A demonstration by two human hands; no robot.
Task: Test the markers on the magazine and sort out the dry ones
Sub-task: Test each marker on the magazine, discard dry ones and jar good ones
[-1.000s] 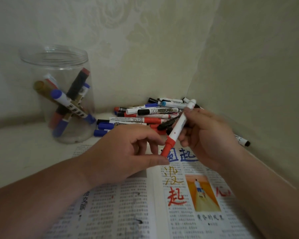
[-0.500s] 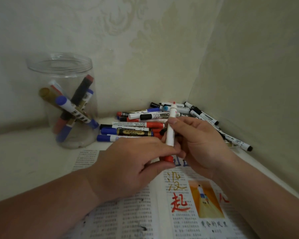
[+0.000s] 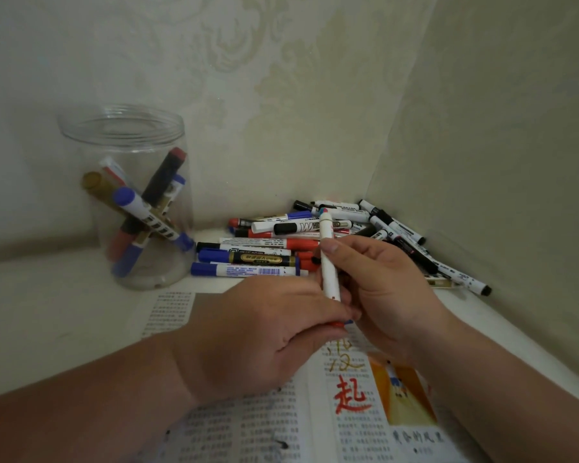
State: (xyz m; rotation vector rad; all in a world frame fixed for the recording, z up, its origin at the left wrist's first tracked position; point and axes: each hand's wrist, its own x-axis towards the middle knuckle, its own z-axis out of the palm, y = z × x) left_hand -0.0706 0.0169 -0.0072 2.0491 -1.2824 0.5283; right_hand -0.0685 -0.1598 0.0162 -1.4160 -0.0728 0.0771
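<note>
A white marker with a red cap (image 3: 328, 262) stands nearly upright above the open magazine (image 3: 281, 426). My right hand (image 3: 381, 292) grips its white barrel, fingers curled round it. My left hand (image 3: 264, 335) pinches the red cap at the marker's lower end; most of the cap is hidden by my fingers. The magazine page carries marker strokes in red, gold and blue. A pile of markers (image 3: 315, 242) lies in the corner behind my hands.
A clear plastic jar (image 3: 124, 135) stands at the left on the white surface and holds several markers. Two walls meet in the corner behind the pile, the right wall running close along my right arm.
The marker has swung from a tilt to nearly upright. My left hand has closed over its red cap end. The view has shifted slightly downward.
</note>
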